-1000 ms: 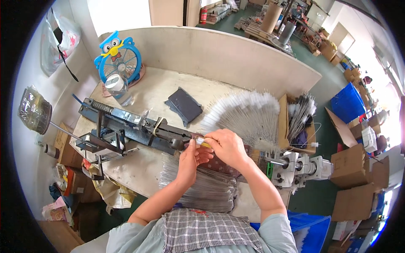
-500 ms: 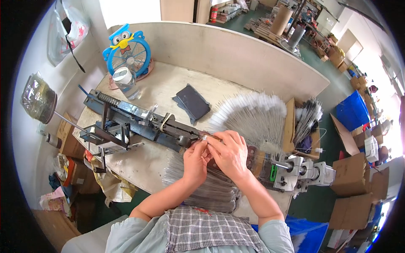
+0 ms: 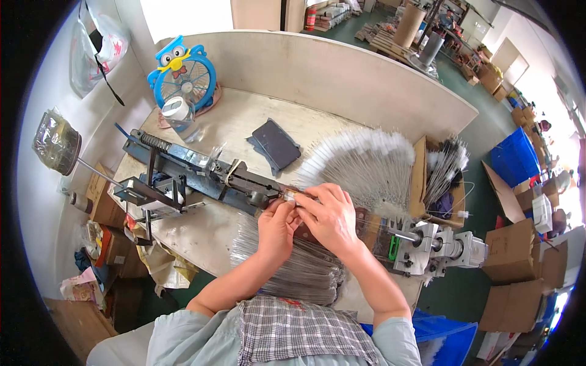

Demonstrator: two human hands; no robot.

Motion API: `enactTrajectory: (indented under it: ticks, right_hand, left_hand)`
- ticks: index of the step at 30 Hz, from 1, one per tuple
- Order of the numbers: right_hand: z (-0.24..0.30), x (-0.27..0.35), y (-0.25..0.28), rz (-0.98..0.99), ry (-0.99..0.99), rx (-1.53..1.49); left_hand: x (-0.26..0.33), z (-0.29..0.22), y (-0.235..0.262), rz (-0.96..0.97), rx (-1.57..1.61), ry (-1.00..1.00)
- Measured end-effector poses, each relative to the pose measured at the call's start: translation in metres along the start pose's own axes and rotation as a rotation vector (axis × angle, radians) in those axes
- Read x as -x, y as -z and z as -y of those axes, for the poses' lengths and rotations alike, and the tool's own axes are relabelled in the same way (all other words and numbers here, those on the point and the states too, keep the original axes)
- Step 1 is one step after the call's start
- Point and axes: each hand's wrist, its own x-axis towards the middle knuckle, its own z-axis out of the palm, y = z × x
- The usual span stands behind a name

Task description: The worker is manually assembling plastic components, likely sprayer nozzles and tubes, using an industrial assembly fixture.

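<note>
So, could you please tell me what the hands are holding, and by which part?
Both hands, left hand and right hand, pinch a small pale piece between their fingertips at the metal jig; which part is pinched cannot be told.

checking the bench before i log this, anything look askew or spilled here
Nothing stands out. Both hands, left hand and right hand, meet at the long metal jig; the white-tipped wires lie fanned out neatly on the table.

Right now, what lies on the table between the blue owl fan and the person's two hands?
In the head view, between the blue owl fan and the hands lie a dark flat pad and the long metal machine.
</note>
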Motion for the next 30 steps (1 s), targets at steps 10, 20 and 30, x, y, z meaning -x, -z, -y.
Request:
enactTrajectory:
  ticks: [10,20,30]
  right_hand:
    - [-0.002,0.001,0.004,0.019,-0.001,0.032]
    - [-0.002,-0.001,-0.001,0.043,-0.015,0.004]
    - [0.001,0.005,0.009,0.034,-0.102,0.114]
  left_hand:
    - [0.001,-0.001,0.001,0.009,0.054,0.084]
    - [0.001,0.003,0.0,-0.003,0.059,0.059]
    - [0.005,-0.007,0.0,0.032,0.088,0.094]
